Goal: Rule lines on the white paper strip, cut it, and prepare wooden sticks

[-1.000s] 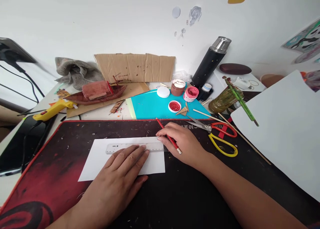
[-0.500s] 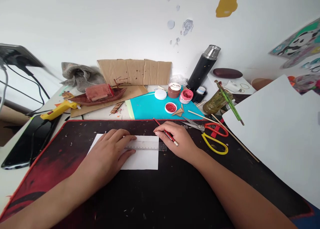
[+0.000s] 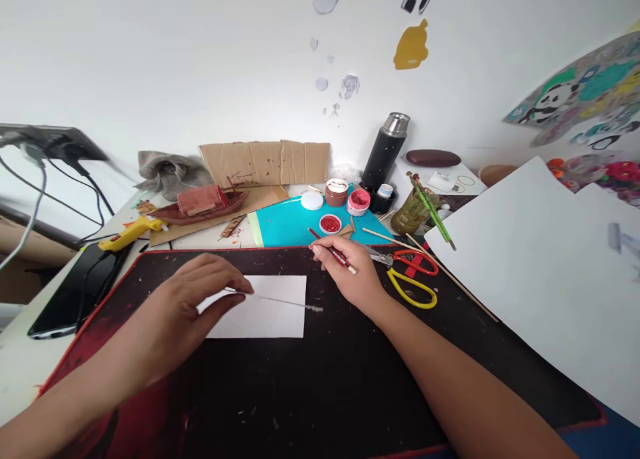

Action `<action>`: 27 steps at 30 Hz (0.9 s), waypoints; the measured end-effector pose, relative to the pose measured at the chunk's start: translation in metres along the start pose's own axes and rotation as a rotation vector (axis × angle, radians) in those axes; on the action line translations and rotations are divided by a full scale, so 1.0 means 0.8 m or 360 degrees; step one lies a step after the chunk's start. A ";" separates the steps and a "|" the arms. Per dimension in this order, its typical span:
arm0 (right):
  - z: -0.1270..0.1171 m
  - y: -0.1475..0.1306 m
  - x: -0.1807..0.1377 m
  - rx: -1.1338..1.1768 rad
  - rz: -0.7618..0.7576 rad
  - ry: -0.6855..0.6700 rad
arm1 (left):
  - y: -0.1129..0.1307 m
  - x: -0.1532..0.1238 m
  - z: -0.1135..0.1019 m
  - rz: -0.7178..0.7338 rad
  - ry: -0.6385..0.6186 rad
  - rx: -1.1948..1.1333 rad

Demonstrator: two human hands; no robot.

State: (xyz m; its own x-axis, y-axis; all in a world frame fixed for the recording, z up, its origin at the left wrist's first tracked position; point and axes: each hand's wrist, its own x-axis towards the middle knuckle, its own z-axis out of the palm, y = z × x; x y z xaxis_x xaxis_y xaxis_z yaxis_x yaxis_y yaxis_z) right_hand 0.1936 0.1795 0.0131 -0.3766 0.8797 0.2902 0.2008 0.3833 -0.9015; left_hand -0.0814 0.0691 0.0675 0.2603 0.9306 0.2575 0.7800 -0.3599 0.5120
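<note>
My left hand pinches a clear ruler between thumb and fingers. The ruler is tilted nearly edge-on above a white sheet of paper, which lies on the black desk mat. Part of the paper is hidden behind my left hand. To the right of the paper, my right hand is closed around a dark red pencil. Its tip points up and to the left, away from the paper, and its pale end sticks out below the fingers.
Scissors with red and yellow handles lie right of my right hand, beside thin wooden sticks. Behind the mat stand paint jars, a model boat and a black flask. A yellow glue gun lies at left.
My left hand has lifted the ruler off the paper and tilted it onto its edge; before, it pressed the ruler flat. My right hand still holds the pencil. The camera view has shifted.
</note>
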 end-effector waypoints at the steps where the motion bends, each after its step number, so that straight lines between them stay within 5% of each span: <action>1: 0.000 -0.002 0.000 0.0045 0.0019 -0.0009 | 0.005 0.000 -0.009 -0.0039 0.0041 -0.0067; 7: 0.005 -0.020 -0.007 0.0253 0.0104 -0.0189 | 0.021 0.009 -0.024 -0.0236 0.0088 -0.0656; 12: 0.009 -0.021 -0.008 0.0423 0.0165 -0.0264 | 0.022 0.018 -0.003 -0.0169 -0.0085 -0.0718; 19: 0.009 -0.023 -0.002 0.0767 0.0368 -0.0252 | 0.004 0.030 0.033 -0.0211 -0.0053 -0.1579; 27: 0.009 -0.026 -0.003 0.0854 0.0489 -0.0238 | 0.004 0.038 0.042 -0.0418 -0.0011 -0.1636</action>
State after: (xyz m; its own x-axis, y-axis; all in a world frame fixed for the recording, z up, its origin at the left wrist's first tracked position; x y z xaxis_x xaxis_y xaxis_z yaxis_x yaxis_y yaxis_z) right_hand 0.1838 0.1672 0.0289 -0.5039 0.8635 -0.0200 -0.1471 -0.1086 -0.9831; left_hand -0.0519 0.0985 0.0500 0.1589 0.9867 0.0350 -0.0428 -0.0285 0.9987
